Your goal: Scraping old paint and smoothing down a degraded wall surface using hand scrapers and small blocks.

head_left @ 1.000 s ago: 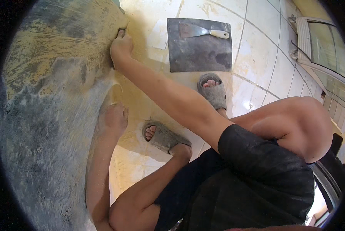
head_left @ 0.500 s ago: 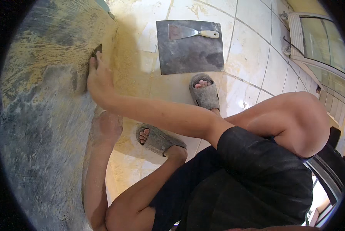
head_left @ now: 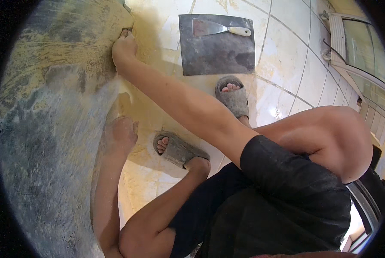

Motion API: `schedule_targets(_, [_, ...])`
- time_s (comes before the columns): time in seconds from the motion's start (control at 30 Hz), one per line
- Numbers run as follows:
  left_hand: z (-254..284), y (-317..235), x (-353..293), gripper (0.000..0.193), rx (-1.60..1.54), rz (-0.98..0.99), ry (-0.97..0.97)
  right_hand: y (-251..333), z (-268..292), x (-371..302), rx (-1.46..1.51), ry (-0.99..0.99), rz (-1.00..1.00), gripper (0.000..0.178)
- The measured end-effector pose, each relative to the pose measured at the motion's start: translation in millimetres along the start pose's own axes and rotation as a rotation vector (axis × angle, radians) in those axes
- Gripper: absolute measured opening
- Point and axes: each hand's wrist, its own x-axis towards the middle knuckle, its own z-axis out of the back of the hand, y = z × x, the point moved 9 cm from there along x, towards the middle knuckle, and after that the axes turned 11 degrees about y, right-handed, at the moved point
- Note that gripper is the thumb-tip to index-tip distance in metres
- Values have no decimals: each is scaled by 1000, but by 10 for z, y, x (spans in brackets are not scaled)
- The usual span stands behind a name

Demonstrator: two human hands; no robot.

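Note:
My right hand (head_left: 125, 49) is closed on a small dark piece of sandpaper (head_left: 126, 30), of which only the end shows beyond the fingertips. It touches the edge of a large surface (head_left: 50, 142), patchy grey with yellowish, streaked filler toward the far end. Nearer to me, my left hand (head_left: 121, 133) rests by the same edge, dusty, its fingers curled; whatever they hold is hidden. On the floor to the right lies a dark rectangular sheet (head_left: 218, 58). A putty knife (head_left: 221, 28) with a pale handle lies on that sheet.
White floor tiles (head_left: 282, 56) are smeared with yellow dust, thickest along the surface's edge. My feet in grey slippers (head_left: 233, 95) stand between the surface and the sheet. A framed glass panel (head_left: 368, 51) stands at the far right.
My right hand has slid away from me and rightward along the surface, up to its edge near the far corner. The left hand stays by the edge. The view has shifted slightly.

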Motion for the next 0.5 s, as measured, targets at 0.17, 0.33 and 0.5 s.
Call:
schedule_targets(0.17, [357,-156,-30,23,-61,-71,-105,296,-87,-547,-356,-91,329,53])
schedule_targets(0.33, [171,-95,36,23,-44,98,191,-93,-46,-39,-71,-94,6,54])
schedule_targets(0.5, [314,-247,-107,26,-53,-30,-46,45,-153,-187,-386,-89,254,54])
